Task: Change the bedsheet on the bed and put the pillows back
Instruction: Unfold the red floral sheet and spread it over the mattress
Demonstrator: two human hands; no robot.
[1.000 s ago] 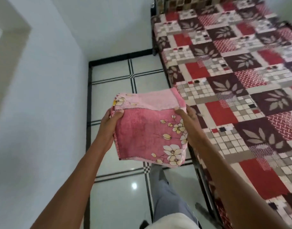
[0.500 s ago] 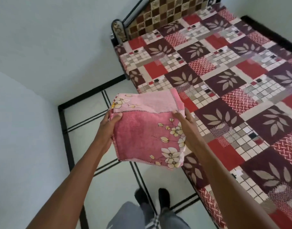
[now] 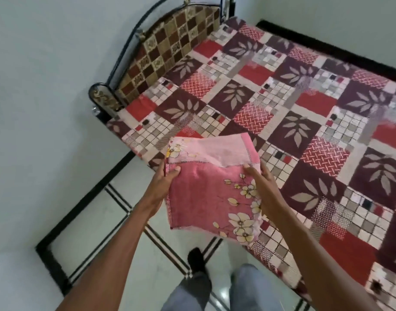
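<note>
A folded pink bedsheet [image 3: 206,187] with cream flowers hangs in front of me, over the near edge of the bed. My left hand [image 3: 162,182] grips its left edge, thumb on top. My right hand [image 3: 263,187] grips its right edge near the flowers. The bed [image 3: 282,104] carries a patchwork cover of red, maroon leaf and small-tile squares, lying flat. No pillow shows on the bed.
A black metal headboard [image 3: 161,57] with brown checked padding stands at the far left of the bed. White walls close in on the left and behind. The tiled floor [image 3: 102,221] with black lines lies between wall and bed, my feet [image 3: 197,261] on it.
The view has swung right and up the bed, bringing the headboard into sight. Both hands keep the same grip on the folded pink sheet, now nearer the bed's corner.
</note>
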